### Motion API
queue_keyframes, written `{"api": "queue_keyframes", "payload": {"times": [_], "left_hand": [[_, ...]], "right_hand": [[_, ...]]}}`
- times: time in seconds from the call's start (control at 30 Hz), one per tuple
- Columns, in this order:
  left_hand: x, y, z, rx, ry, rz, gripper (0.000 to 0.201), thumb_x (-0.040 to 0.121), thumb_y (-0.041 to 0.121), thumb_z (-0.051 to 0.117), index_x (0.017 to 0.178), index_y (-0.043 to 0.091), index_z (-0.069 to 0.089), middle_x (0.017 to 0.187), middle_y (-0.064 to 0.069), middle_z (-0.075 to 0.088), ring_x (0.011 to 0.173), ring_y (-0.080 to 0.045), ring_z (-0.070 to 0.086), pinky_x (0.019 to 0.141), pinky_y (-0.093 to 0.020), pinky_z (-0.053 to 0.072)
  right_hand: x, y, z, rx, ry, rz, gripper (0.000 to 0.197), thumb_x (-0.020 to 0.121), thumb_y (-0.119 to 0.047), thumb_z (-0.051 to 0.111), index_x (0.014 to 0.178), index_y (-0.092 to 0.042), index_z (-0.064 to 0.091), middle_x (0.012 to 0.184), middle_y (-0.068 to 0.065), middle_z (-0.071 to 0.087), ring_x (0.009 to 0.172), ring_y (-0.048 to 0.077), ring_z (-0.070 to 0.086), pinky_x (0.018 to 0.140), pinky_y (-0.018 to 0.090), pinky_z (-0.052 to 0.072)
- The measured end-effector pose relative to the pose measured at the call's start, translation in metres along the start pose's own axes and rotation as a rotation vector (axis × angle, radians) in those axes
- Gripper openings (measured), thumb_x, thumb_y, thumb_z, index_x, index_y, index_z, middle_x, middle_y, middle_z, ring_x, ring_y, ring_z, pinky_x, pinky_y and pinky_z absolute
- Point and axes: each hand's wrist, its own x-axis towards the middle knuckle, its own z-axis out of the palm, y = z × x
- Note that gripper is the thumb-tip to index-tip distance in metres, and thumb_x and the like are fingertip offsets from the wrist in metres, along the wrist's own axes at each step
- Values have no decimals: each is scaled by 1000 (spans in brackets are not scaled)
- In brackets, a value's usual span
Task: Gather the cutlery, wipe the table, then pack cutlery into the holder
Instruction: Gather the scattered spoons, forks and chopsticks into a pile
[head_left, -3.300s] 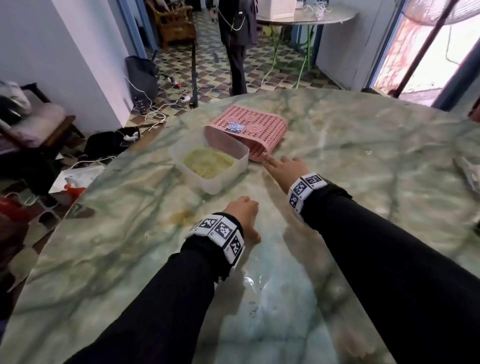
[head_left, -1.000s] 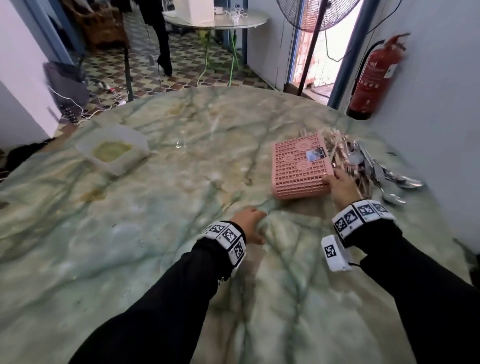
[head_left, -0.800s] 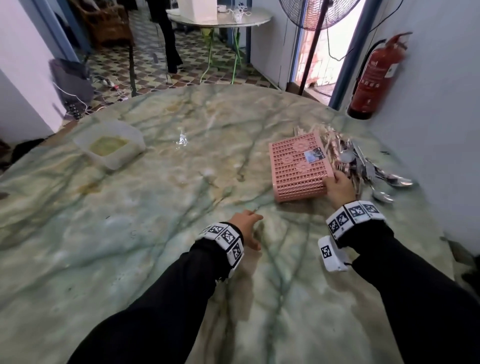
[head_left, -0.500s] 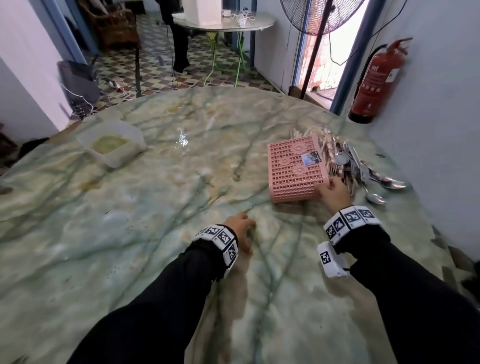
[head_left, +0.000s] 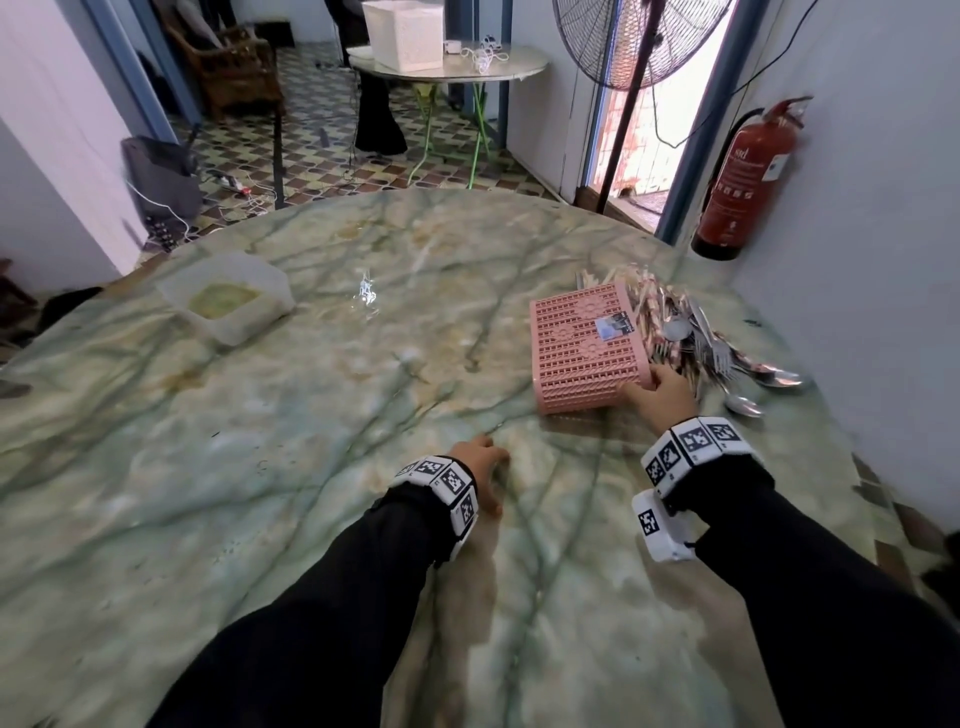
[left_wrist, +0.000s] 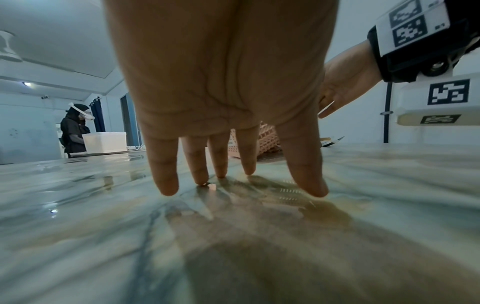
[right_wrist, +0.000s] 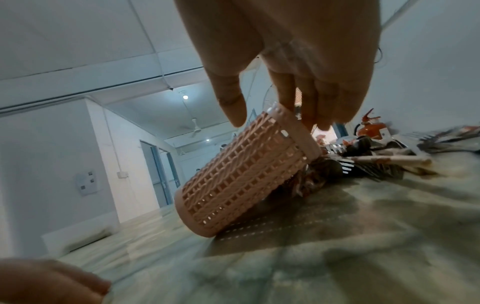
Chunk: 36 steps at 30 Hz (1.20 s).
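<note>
Head view: the right hand (head_left: 660, 397) grips the rim of the pink holder (head_left: 584, 345), which since a second ago has stayed lying on its side beside the cutlery (head_left: 696, 332). The left hand (head_left: 480, 467) has drawn slightly nearer.

Left wrist: its fingers (left_wrist: 166, 181) are spread, tips on the surface (left_wrist: 103, 226), holding nothing.

Right wrist: the holder (right_wrist: 244, 176) is tilted, rim raised. Packing looks about to start.

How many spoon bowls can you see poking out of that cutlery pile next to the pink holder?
3 clearly: one spoon atop the cutlery pile beside the pink holder, one at the pile's far right edge, one nearest the right hand. More may be buried.
</note>
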Motion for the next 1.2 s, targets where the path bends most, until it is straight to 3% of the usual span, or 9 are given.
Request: {"api": "queue_keyframes", "payload": {"times": [0.07, 0.17, 0.3, 0.37, 0.5, 0.73, 1.0, 1.2], "left_hand": [[-2, -1, -2, 2, 25, 8, 71, 71, 27, 76, 135, 18, 45, 142, -10, 38, 128, -28, 43, 107, -31, 36], [-9, -6, -9, 4, 75, 29, 74, 78, 26, 71, 142, 16, 35, 148, -9, 30, 135, -26, 34, 111, -30, 29], [-26, -16, -27, -25, 176, 70, 65, 83, 27, 66, 141, 15, 37, 147, -8, 34, 136, -23, 31, 111, -30, 26], [-36, -24, -37, -21, 212, 65, 60, 87, 29, 61, 140, 14, 37, 147, -6, 35, 135, -23, 32, 111, -31, 25], [-53, -48, -53, -34, 243, 43, 54, 91, 31, 55, 139, 14, 38, 145, -6, 39, 134, -23, 35, 111, -33, 28], [-86, -106, -59, -35, 191, 28, 52, 92, 32, 54, 139, 17, 39, 142, -8, 44, 131, -25, 40, 107, -34, 34], [-106, -147, -60, -18, 114, 38, 54, 92, 31, 54, 140, 13, 38, 143, -11, 42, 132, -25, 39, 108, -32, 30], [-114, -158, -65, -50, 161, 51, 53, 93, 29, 53, 141, 12, 37, 144, -10, 40, 133, -23, 37, 108, -29, 26]], "right_hand": [[-5, -5, 0, -124, 59, -17, 37, 85, -22, 60, 117, -3, 58, 117, 17, 60, 106, 30, 55, 86, 31, 40], [-21, -18, 1, -364, 159, -99, 52, 90, -29, 51, 134, -4, 41, 142, 17, 39, 132, 30, 35, 111, 42, 26], [-51, -46, 12, -509, 94, -311, 56, 94, -27, 44, 143, -6, 27, 155, 13, 16, 144, 26, 11, 118, 38, 5], [-64, -58, 24, -560, 33, -387, 55, 95, -26, 42, 144, -6, 26, 155, 13, 16, 144, 26, 13, 117, 37, 6], [-89, -82, 59, -624, -155, -480, 48, 96, -23, 40, 139, -4, 34, 150, 13, 29, 139, 24, 26, 113, 33, 15], [-137, -111, 126, -650, -444, -303, 49, 98, -29, 39, 139, -3, 35, 147, 14, 34, 136, 27, 32, 110, 33, 25], [-171, -129, 163, -586, -469, -170, 49, 98, -28, 39, 139, -2, 34, 146, 15, 36, 136, 26, 33, 111, 34, 26], [-173, -132, 170, -563, -489, -148, 50, 97, -29, 40, 139, -2, 35, 145, 15, 37, 135, 26, 33, 111, 37, 27]]}}
